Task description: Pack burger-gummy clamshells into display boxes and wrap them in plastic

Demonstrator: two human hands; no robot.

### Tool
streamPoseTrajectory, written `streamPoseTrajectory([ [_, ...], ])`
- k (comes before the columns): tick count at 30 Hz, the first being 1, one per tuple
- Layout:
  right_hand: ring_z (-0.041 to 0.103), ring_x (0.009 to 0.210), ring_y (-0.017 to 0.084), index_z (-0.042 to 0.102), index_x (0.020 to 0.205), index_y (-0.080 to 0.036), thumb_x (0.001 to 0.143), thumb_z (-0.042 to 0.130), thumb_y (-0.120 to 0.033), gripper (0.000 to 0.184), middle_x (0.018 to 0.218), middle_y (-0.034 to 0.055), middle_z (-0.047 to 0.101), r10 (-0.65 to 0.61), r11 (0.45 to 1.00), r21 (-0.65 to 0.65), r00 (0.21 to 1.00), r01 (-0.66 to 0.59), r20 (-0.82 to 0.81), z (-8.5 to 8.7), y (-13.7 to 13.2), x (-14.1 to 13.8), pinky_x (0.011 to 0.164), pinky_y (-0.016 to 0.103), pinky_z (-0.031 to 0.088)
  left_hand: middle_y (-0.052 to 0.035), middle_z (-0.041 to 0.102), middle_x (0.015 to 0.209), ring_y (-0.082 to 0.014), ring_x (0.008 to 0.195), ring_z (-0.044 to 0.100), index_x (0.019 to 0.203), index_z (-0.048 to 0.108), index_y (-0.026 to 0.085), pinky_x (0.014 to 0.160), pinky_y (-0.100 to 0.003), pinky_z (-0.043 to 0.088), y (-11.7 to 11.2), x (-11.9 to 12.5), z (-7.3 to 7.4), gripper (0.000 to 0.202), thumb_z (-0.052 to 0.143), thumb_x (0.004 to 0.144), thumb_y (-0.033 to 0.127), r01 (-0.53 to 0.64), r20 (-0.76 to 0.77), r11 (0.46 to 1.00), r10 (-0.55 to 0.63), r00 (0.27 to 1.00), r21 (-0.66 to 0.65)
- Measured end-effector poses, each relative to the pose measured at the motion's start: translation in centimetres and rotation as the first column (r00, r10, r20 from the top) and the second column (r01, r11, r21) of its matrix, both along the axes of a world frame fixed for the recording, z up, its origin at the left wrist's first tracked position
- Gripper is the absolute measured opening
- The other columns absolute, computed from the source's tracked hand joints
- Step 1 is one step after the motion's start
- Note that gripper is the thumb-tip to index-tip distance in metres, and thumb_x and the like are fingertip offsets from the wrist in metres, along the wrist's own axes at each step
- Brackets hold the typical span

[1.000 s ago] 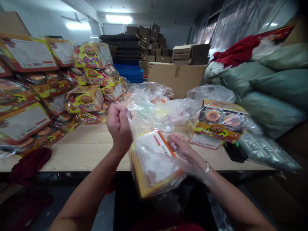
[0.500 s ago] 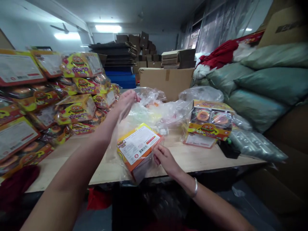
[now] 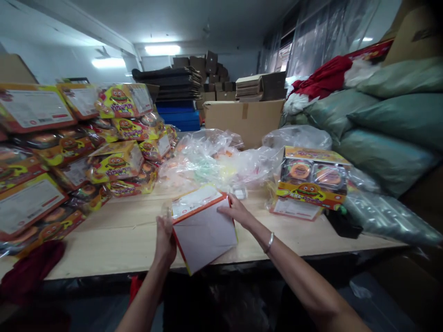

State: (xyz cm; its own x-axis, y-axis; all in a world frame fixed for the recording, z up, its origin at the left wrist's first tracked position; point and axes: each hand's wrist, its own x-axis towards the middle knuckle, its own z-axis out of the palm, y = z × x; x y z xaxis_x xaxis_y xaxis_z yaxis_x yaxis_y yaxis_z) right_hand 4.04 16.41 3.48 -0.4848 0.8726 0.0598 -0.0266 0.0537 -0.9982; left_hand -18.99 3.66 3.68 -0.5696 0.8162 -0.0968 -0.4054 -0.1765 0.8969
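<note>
A burger-print display box [image 3: 206,237] is tipped up at the table's front edge, its plain pale face towards me and its labelled orange side uppermost. Clear film appears to cover it. My left hand [image 3: 165,236] is closed on the box's left side, the fingers partly behind it. My right hand [image 3: 238,211] grips the upper right corner, thumb on the pale face. Just beyond lies a heap of clear plastic bags [image 3: 221,161] with orange, green and yellow showing through.
Wrapped burger boxes [image 3: 117,166] are stacked at the left. Another display box [image 3: 311,180] stands at the right, with clear plastic packs [image 3: 391,216] beside it. A large carton [image 3: 242,120] is behind the table [image 3: 128,230]; green sacks [image 3: 387,152] are piled at far right.
My left hand has come down from above the bags to the box's left side. The box has tilted so its pale face shows. My right hand has shifted slightly up the corner.
</note>
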Motion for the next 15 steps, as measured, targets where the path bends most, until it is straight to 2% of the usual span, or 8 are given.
streamPoseTrajectory([
  [2, 0.058, 0.102, 0.024, 0.052, 0.126, -0.022, 0.059, 0.08, -0.044, 0.076, 0.111, 0.0053, 0.062, -0.041, 0.999, 0.033, 0.998, 0.039, 0.054, -0.7, -1.1, 0.6, 0.088, 0.037, 0.048, -0.0092, 0.067, 0.117, -0.0317, 0.114, 0.06, 0.124, 0.058, 0.02, 0.095, -0.044, 0.049, -0.5, 0.8, -0.9, 0.07, 0.043, 0.083, 0.076, 0.085, 0.063, 0.995, -0.088, 0.994, 0.05],
  [4, 0.06, 0.098, 0.024, 0.051, 0.126, -0.022, 0.066, 0.074, -0.048, 0.069, 0.105, 0.0053, 0.064, -0.03, 0.999, -0.035, 0.999, 0.031, 0.028, -1.1, -1.4, 1.8, 0.084, 0.038, 0.049, -0.0093, 0.062, 0.13, -0.0336, 0.123, 0.054, 0.135, 0.052, 0.024, 0.104, -0.048, 0.043, -0.5, 0.4, -0.4, 0.08, 0.048, 0.077, 0.08, 0.136, 0.029, 0.983, -0.141, 0.99, 0.125],
  [6, 0.059, 0.104, 0.024, 0.051, 0.125, -0.023, 0.067, 0.072, -0.047, 0.066, 0.112, 0.0068, 0.062, -0.081, 0.996, -0.044, 0.996, 0.079, -0.035, -1.0, -0.8, 2.7, 0.086, 0.039, 0.048, -0.0099, 0.057, 0.136, -0.0343, 0.129, 0.049, 0.144, 0.041, 0.026, 0.108, -0.049, 0.038, -0.3, -0.7, 0.5, 0.091, 0.059, 0.071, 0.077, 0.199, -0.057, 0.968, -0.192, 0.98, 0.152],
  [8, 0.053, 0.117, 0.026, 0.053, 0.123, -0.025, 0.06, 0.077, -0.041, 0.069, 0.128, 0.0085, 0.054, -0.184, 0.976, 0.105, 0.981, 0.19, -0.065, -0.5, 0.2, 3.0, 0.094, 0.04, 0.045, -0.0113, 0.055, 0.138, -0.0346, 0.128, 0.049, 0.149, 0.03, 0.027, 0.108, -0.047, 0.038, 0.0, -1.5, 1.4, 0.107, 0.076, 0.06, 0.067, 0.284, -0.185, 0.953, -0.262, 0.947, 0.103],
  [10, 0.051, 0.12, 0.026, 0.061, 0.108, -0.023, 0.061, 0.078, -0.035, 0.052, 0.128, 0.0088, 0.054, -0.205, 0.92, 0.327, 0.976, 0.216, -0.069, 0.4, 0.9, 2.6, 0.099, 0.04, 0.042, -0.0125, 0.052, 0.14, -0.0342, 0.125, 0.052, 0.152, 0.019, 0.029, 0.104, -0.045, 0.041, 0.4, -1.8, 2.0, 0.123, 0.087, 0.053, 0.052, 0.369, -0.345, 0.929, -0.343, 0.874, 0.01],
  [12, 0.058, 0.103, 0.023, 0.062, 0.086, -0.02, 0.071, 0.072, -0.036, 0.023, 0.104, 0.0072, 0.062, -0.164, 0.869, 0.462, 0.984, 0.177, -0.069, 1.6, 1.1, 2.0, 0.093, 0.038, 0.045, -0.0135, 0.053, 0.134, -0.0326, 0.117, 0.057, 0.153, 0.018, 0.026, 0.1, -0.045, 0.044, 0.9, -1.6, 2.7, 0.124, 0.088, 0.052, 0.045, 0.319, -0.525, 0.94, -0.334, 0.783, -0.122],
  [13, 0.059, 0.089, 0.02, 0.061, 0.081, -0.02, 0.076, 0.068, -0.036, 0.019, 0.09, 0.0047, 0.062, -0.151, 0.857, 0.487, 0.986, 0.168, -0.076, 2.2, 1.1, 1.7, 0.087, 0.037, 0.047, -0.013, 0.057, 0.126, -0.0314, 0.111, 0.059, 0.151, 0.025, 0.023, 0.097, -0.045, 0.045, 1.2, -1.4, 3.0, 0.115, 0.086, 0.055, 0.044, 0.234, -0.619, 0.957, -0.29, 0.73, -0.171],
  [15, 0.055, 0.071, 0.016, 0.06, 0.095, -0.02, 0.081, 0.063, -0.035, 0.021, 0.075, 0.0, 0.055, -0.138, 0.853, 0.499, 0.988, 0.153, -0.067, 3.6, 1.1, 1.3, 0.075, 0.033, 0.048, -0.009, 0.062, 0.1, -0.0288, 0.096, 0.06, 0.129, 0.055, 0.016, 0.093, -0.047, 0.045, 2.2, -1.0, 3.8, 0.074, 0.077, 0.064, 0.044, 0.045, -0.784, 0.984, -0.167, 0.598, -0.175],
])
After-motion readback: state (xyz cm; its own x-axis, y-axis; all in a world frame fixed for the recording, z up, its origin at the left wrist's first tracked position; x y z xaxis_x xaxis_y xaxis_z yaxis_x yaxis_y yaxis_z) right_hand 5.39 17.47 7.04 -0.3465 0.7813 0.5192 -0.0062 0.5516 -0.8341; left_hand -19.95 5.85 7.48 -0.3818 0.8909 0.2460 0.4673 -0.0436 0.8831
